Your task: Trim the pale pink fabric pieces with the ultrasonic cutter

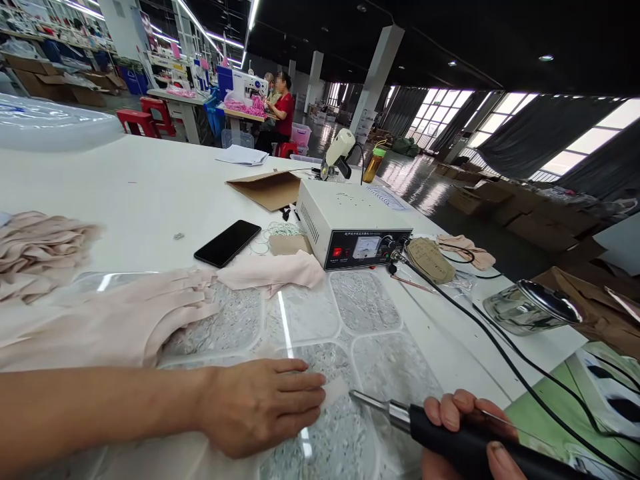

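My left hand (265,403) lies flat, fingers stretched, on the marble-patterned mat (295,320). Its fingertips press on a small pale piece of fabric (336,391), most of which is hidden under them. In my right hand (465,427) is a black handheld ultrasonic tool (450,433), its fingers wrapped round the handle. The tool's metal tip points left and ends just beside the pale piece; whether it touches cannot be told. Beige fabric pieces (115,320) lie in layers behind my left forearm.
Behind the mat stand a control box (350,207) with a dial, a black phone (228,243) and a folded beige cloth (275,272). Black cables (480,333) run along the right side, near a glass jar (525,310). A person in red (284,113) sits at a distant sewing machine.
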